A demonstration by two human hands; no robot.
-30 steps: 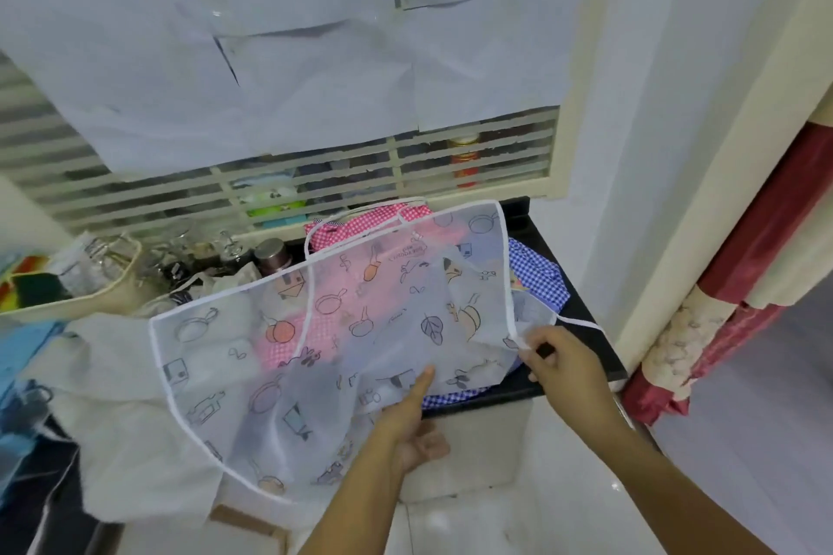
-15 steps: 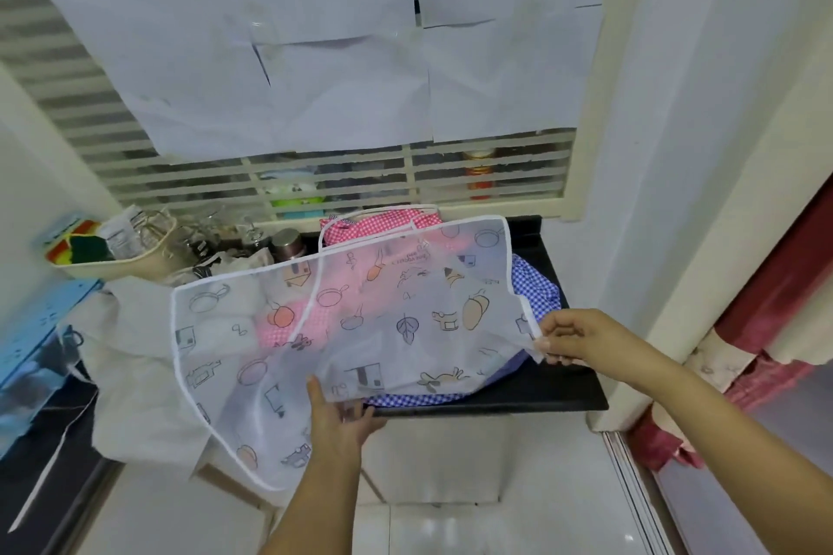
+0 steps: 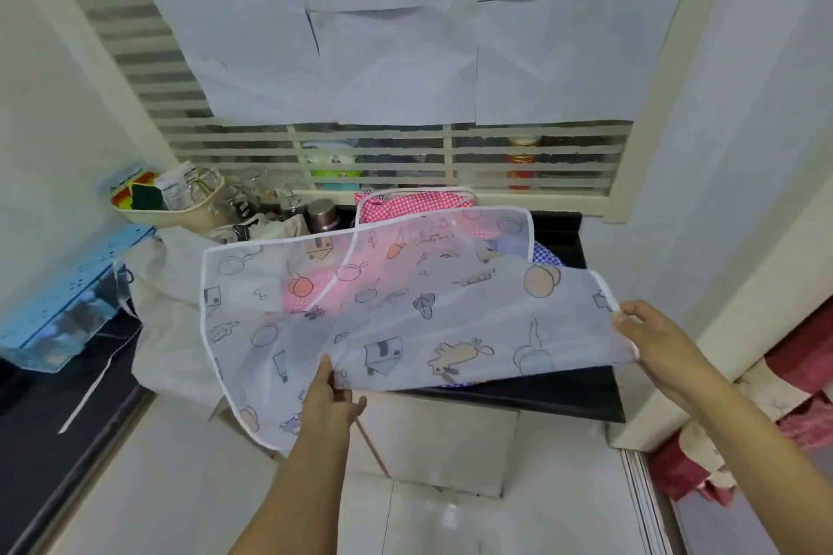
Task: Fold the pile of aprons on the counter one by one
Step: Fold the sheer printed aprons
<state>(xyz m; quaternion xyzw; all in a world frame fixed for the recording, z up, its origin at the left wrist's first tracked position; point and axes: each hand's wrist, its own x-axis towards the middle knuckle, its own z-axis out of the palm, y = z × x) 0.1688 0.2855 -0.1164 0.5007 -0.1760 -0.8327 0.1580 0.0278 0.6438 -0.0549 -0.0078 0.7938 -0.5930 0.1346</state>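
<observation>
A sheer white apron (image 3: 405,311) printed with small kitchen drawings is spread above the black counter (image 3: 563,392). My left hand (image 3: 331,397) pinches its near lower edge. My right hand (image 3: 653,342) grips its right edge, and that side is drawn toward me as a fold over the rest. Under it lie a pink checked apron (image 3: 405,205) and a blue checked apron (image 3: 547,255), both mostly covered. A cream apron (image 3: 167,306) lies crumpled to the left, partly hanging off the counter.
A cream basket (image 3: 180,212) with sponges and packets, some glass jars and a steel lidded container (image 3: 321,214) stand at the back left. A blue plastic rack (image 3: 67,297) sits far left. Red curtain (image 3: 798,397) hangs at right. A paper-covered window is behind.
My right hand has pulled the apron's right edge out and toward me, laying a fold over the lower part. My left hand stays on the near edge. The view has tilted down slightly.
</observation>
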